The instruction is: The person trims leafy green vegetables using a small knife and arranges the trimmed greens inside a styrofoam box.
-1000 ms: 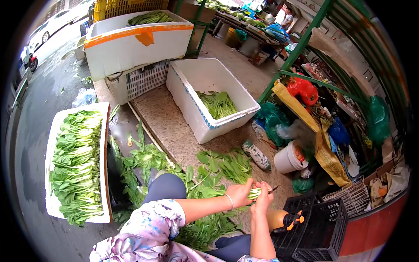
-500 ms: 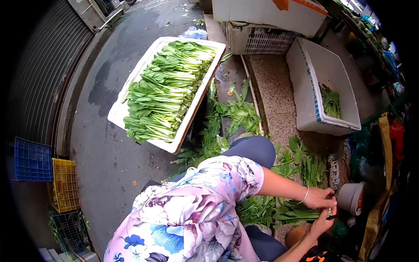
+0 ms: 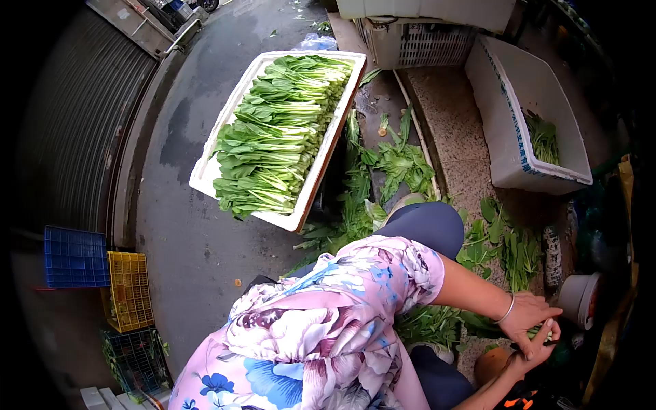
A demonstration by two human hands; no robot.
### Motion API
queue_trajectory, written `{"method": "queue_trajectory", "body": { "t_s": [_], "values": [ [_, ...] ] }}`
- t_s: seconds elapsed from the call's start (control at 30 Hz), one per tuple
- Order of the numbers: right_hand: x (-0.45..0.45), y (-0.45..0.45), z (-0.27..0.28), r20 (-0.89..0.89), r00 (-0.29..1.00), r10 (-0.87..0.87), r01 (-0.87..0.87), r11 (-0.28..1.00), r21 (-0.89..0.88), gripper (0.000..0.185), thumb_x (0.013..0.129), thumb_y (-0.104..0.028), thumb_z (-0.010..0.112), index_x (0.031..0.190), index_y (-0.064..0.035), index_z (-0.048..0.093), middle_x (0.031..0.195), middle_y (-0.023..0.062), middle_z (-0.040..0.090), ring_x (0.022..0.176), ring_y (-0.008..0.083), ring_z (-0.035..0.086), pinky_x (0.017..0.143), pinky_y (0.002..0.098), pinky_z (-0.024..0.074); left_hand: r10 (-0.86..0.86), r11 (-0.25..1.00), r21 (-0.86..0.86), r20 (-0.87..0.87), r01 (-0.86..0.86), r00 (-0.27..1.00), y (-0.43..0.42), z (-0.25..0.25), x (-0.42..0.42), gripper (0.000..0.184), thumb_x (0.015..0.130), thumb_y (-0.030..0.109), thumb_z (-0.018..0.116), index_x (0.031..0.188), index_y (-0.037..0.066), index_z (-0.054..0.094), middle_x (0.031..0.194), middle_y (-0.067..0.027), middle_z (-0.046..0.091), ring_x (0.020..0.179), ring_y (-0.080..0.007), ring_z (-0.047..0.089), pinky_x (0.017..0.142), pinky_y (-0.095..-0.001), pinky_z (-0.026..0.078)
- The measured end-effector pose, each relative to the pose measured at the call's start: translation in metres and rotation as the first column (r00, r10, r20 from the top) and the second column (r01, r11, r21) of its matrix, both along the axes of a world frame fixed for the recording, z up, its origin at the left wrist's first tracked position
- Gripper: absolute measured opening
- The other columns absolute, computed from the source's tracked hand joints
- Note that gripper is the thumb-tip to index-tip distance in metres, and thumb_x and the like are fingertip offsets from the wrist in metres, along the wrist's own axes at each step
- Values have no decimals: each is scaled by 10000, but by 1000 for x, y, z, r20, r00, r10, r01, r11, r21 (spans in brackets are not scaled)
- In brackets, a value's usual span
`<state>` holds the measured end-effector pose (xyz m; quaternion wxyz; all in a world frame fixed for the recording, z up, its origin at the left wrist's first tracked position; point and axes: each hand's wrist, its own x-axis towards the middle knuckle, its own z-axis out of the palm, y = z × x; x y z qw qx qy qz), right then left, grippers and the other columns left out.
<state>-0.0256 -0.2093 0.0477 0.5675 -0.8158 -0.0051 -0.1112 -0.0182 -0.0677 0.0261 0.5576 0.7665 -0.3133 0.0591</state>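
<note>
My left hand (image 3: 529,316), with a bracelet at the wrist, is closed over a small bunch of leafy greens (image 3: 541,333). Pale green stalks show between the two hands. My right hand (image 3: 535,357) meets it from below, fingers curled around the same stalks. A small dark edge shows by the right fingers; I cannot make out what it is. Just past my fingertips stands a grey-white tub (image 3: 578,301). More loose greens (image 3: 430,326) lie on the ground beside my forearm.
A white foam tray (image 3: 208,160) holds neat rows of leafy greens (image 3: 280,137). At the upper right, a white foam box (image 3: 509,147) has some greens inside. Leaf scraps (image 3: 403,167) litter the ground. Blue (image 3: 76,256) and yellow crates (image 3: 130,290) stand at left.
The camera view has shifted, so the scene sits farther right. My hands have come closer together around the greens, and the bunch's leaves show less below the left wrist.
</note>
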Motion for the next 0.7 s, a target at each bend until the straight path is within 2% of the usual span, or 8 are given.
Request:
{"method": "queue_trajectory", "body": {
  "t_s": [0.07, 0.1, 0.17, 0.2, 0.33, 0.43, 0.53, 0.7],
  "values": [
    [-4, -2, 10, 93, 993, -70, 81, 990, -119, 232, 898, -233, 533, 888, -4, 496, 807, 28, 495, 692, 101, 458, 630, 235, 406, 15, 989, 146, 142, -36, 990, 18, 18, -9, 1146, 464, 657, 693, 1266, -65, 306, 1001, -228, 543, 948, -372, 532, 786, -405, 421],
    [-4, -9, 9, 52, 997, -60, 56, 996, 70, 219, 899, -222, 530, 902, -7, 491, 812, 39, 495, 707, 110, 467, 651, 236, 407, 5, 989, 148, 146, -27, 989, 14, 14, -9, 1146, 464, 657, 693, 1266, -65, 306, 1001, -228, 543, 948, -372, 532, 786, -405, 421],
    [-10, -10, 15, 57, 998, 13, -30, 956, 293, 207, 897, -212, 532, 911, -11, 485, 831, 57, 505, 737, 127, 481, 699, 253, 418, -247, 959, 100, -179, 267, 952, -2, -10, -7, 880, 547, 446, 707, 1218, -14, 372, 950, -205, 561, 886, -376, 550, 763, -425, 419],
    [-12, -13, 14, 63, 998, 5, -23, 956, 293, 207, 897, -212, 532, 911, -11, 485, 831, 57, 505, 737, 127, 481, 699, 253, 418, -211, 976, 36, -79, 214, 974, -6, -14, -13, 603, 591, 250, 652, 1103, 15, 436, 872, -197, 574, 825, -376, 566, 730, -435, 427],
    [-21, -11, 12, 67, 995, 70, -90, 929, 358, 340, 907, -280, 499, 1091, 4, 470, 1017, 111, 524, 945, 176, 511, 786, 281, 419, -222, 971, 51, -157, 233, 962, 3, -15, -12, 392, 629, 168, 616, 966, 39, 464, 803, -180, 587, 801, -356, 582, 684, -431, 451],
    [-25, -6, 26, 113, 984, 136, -167, 919, 357, 527, 918, -386, 434, 1274, -1, 380, 1214, 157, 479, 1121, 199, 473, 702, 223, 433, -18, 913, 408, 62, -9, 998, 47, 16, -16, 280, 675, 142, 579, 920, 50, 480, 818, -138, 600, 798, -337, 590, 674, -443, 459],
    [-22, -11, 30, 11, 994, 109, -105, 917, 385, 510, 914, -375, 452, 1266, -10, 406, 1142, 148, 522, 1033, 155, 513, 421, 128, 328, 111, 641, 674, 391, -366, 914, 117, 45, -19, 261, 723, 144, 575, 966, 90, 494, 889, -75, 589, 860, -242, 593, 711, -368, 443],
    [-17, -33, 21, -61, 996, 59, -34, 937, 349, 403, 895, -314, 507, 1181, -29, 517, 875, 43, 599, 759, 80, 564, 394, 140, 301, 284, 90, 878, 429, -469, 857, 283, 71, -84, 255, 767, 92, 529, 1012, 134, 472, 911, -48, 561, 878, -210, 581, 714, -351, 419]
  ]
}}
